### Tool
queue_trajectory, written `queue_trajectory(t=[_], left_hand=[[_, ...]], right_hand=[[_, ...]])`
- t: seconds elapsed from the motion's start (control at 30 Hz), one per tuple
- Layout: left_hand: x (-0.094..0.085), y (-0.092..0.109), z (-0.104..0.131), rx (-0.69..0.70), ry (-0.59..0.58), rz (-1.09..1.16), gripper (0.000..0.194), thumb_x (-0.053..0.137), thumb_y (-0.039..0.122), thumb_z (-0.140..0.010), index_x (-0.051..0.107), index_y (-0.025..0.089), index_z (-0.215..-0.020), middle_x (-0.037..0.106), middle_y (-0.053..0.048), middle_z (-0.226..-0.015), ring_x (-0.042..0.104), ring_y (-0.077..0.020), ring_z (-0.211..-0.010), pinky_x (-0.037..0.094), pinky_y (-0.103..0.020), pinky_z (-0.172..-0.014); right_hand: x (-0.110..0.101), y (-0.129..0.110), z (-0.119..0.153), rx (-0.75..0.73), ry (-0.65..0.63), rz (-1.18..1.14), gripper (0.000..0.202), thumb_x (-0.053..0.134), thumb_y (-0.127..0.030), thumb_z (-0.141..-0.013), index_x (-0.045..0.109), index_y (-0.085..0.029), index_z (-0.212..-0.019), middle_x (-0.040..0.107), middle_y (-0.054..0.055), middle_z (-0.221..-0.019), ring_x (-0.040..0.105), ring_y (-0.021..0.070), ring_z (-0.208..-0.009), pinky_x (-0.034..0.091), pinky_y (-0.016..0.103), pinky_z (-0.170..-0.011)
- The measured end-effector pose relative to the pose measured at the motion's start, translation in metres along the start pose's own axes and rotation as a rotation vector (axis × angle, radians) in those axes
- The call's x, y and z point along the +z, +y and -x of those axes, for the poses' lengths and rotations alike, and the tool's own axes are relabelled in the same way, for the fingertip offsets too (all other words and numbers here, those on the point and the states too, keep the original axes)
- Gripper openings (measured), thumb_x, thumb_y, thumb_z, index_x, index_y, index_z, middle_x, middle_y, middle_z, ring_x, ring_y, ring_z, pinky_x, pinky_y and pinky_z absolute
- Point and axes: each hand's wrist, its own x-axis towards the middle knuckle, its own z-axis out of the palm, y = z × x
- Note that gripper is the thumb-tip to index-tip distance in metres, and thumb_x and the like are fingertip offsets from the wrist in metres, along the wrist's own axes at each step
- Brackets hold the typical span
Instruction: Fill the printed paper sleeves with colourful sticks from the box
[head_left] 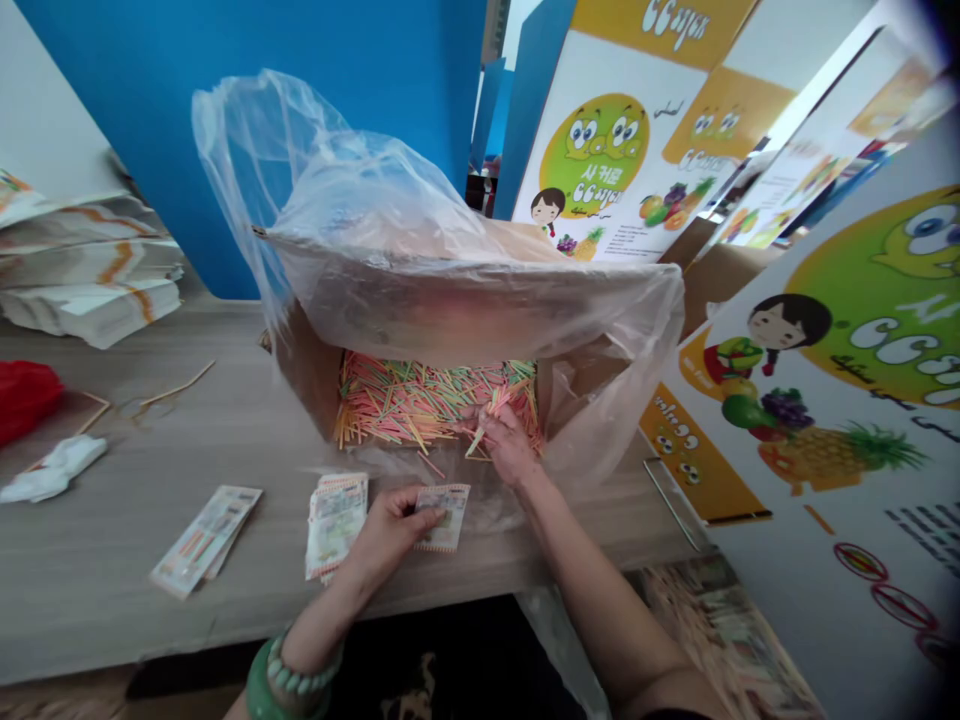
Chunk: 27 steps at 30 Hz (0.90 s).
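Observation:
Near the table's front edge, my left hand [396, 528] pinches a small printed packet [450, 517] between thumb and fingers. My right hand [506, 440] is closed around several thin coloured sticks [496, 402] at the front right of an open cardboard box [311, 370]. Pink, green and yellow sticks [405, 395] fill the bottom of that box, which is lined with clear plastic [607, 400]. Left of my left hand lies a stack of packets [335, 520], and farther left a few longer packets [202, 540].
Bundled flat packaging [97, 265] is piled at the back left of the table [247, 450]. A red bag [26, 400] and crumpled white plastic [56, 470] lie at the left. Large printed cartons [847, 400] stand on the right, and a blue panel [300, 60] rises behind.

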Motion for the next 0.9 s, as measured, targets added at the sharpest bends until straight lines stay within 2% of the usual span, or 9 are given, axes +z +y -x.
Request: queue_trajectory(t=[0.1, 0.23, 0.37, 0.43, 0.5, 0.63, 0.73, 0.83, 0.9], left_hand=[[0.002, 0.003, 0.000, 0.034, 0.026, -0.054, 0.026, 0.069, 0.037, -0.071, 0.075, 0.014, -0.084, 0.070, -0.004, -0.074, 0.061, -0.0178, -0.069, 0.050, -0.031, -0.069], [0.006, 0.010, -0.001, 0.263, 0.102, -0.262, 0.018, 0.065, 0.031, -0.077, 0.074, 0.016, -0.075, 0.072, -0.010, -0.097, 0.065, -0.0240, -0.097, 0.050, -0.037, -0.091], [0.011, 0.009, -0.007, 0.448, 0.125, -0.405, 0.016, 0.061, 0.029, -0.083, 0.071, 0.018, -0.077, 0.062, -0.013, -0.134, 0.040, -0.0297, -0.142, 0.033, -0.045, -0.116], [0.015, 0.002, -0.012, 0.448, 0.101, -0.439, 0.017, 0.058, 0.029, -0.086, 0.069, 0.019, -0.081, 0.062, -0.013, -0.135, 0.031, -0.0291, -0.149, 0.029, -0.047, -0.118], [0.019, -0.006, -0.017, 0.401, 0.086, -0.428, 0.018, 0.055, 0.029, -0.087, 0.069, 0.019, -0.093, 0.063, -0.013, -0.136, 0.034, -0.0286, -0.148, 0.029, -0.049, -0.119], [0.020, -0.013, -0.016, 0.377, 0.105, -0.402, 0.025, 0.053, 0.029, -0.090, 0.066, 0.018, -0.107, 0.058, -0.015, -0.142, 0.042, -0.0288, -0.143, 0.033, -0.050, -0.117], [0.015, -0.014, -0.009, 0.487, 0.088, -0.652, 0.018, 0.047, 0.017, -0.091, 0.065, 0.018, -0.094, 0.064, -0.014, -0.136, 0.044, -0.0275, -0.141, 0.032, -0.053, -0.117], [0.012, -0.025, -0.002, 0.595, -0.096, -1.026, 0.027, 0.045, 0.003, -0.085, 0.065, 0.017, -0.095, 0.054, -0.014, -0.147, 0.040, -0.0291, -0.144, 0.027, -0.057, -0.120], [0.014, -0.038, -0.001, 0.627, -0.187, -1.190, 0.035, 0.042, -0.001, -0.085, 0.065, 0.016, -0.105, 0.045, -0.015, -0.155, 0.034, -0.0310, -0.148, 0.029, -0.058, -0.119]], right_hand=[[0.006, 0.006, 0.017, -0.060, -0.015, 0.067, 0.030, 0.048, -0.051, -0.091, 0.052, -0.023, -0.101, 0.070, 0.007, -0.102, 0.067, 0.0200, -0.093, 0.051, 0.037, -0.090], [0.007, 0.012, 0.031, -0.132, -0.054, 0.488, 0.027, 0.040, -0.039, -0.098, 0.058, -0.019, -0.100, 0.070, 0.010, -0.103, 0.062, 0.0212, -0.100, 0.045, 0.039, -0.096], [0.018, 0.019, 0.045, -0.268, -0.215, 0.914, 0.027, 0.045, -0.035, -0.098, 0.061, -0.020, -0.114, 0.065, 0.011, -0.122, 0.051, 0.0237, -0.124, 0.035, 0.044, -0.108], [0.026, 0.024, 0.052, -0.344, -0.271, 1.064, 0.024, 0.049, -0.032, -0.097, 0.062, -0.021, -0.113, 0.066, 0.009, -0.121, 0.048, 0.0237, -0.128, 0.028, 0.045, -0.113], [0.032, 0.030, 0.057, -0.349, -0.281, 1.169, 0.022, 0.050, -0.032, -0.097, 0.064, -0.019, -0.107, 0.068, 0.010, -0.111, 0.053, 0.0241, -0.119, 0.031, 0.043, -0.111], [0.027, 0.035, 0.057, -0.294, -0.306, 1.136, 0.019, 0.049, -0.032, -0.096, 0.064, -0.021, -0.102, 0.069, 0.007, -0.099, 0.059, 0.0225, -0.099, 0.041, 0.036, -0.097], [0.003, 0.023, 0.049, -0.151, -0.140, 0.939, 0.025, 0.038, -0.030, -0.099, 0.062, -0.023, -0.104, 0.068, 0.003, -0.089, 0.062, 0.0195, -0.087, 0.045, 0.031, -0.082], [-0.024, 0.008, 0.042, -0.029, 0.041, 0.907, 0.030, 0.034, -0.029, -0.100, 0.061, -0.021, -0.109, 0.069, 0.005, -0.094, 0.064, 0.0208, -0.090, 0.047, 0.031, -0.079], [-0.034, 0.001, 0.043, -0.010, -0.041, 0.986, 0.030, 0.036, -0.026, -0.099, 0.062, -0.020, -0.110, 0.070, 0.007, -0.102, 0.065, 0.0212, -0.097, 0.047, 0.032, -0.083]])
